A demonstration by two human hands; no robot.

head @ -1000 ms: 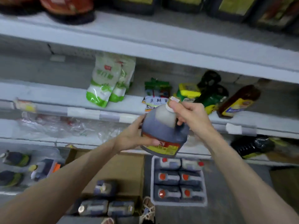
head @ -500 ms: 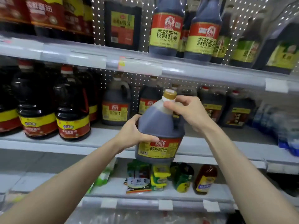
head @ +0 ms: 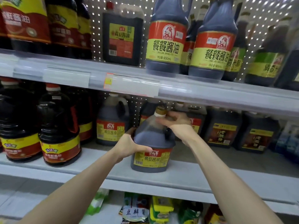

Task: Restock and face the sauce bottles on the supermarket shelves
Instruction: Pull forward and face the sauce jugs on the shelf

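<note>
Your jug [head: 152,141] now stands on the shelf [head: 210,172]; facing remains. Left hand [head: 127,146] clasps its side, right hand [head: 176,125] its handle above.

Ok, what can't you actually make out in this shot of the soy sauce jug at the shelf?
Head view:
Jug handle: covered by the right hand.
Bottles straight behind the jug: mostly blocked by the jug and the right hand.
Price strip above the jug: too blurred to read.
Lower-shelf packets: cut off by the bottom edge.
Whether the jug's base touches the middle shelf: cannot tell.
</note>
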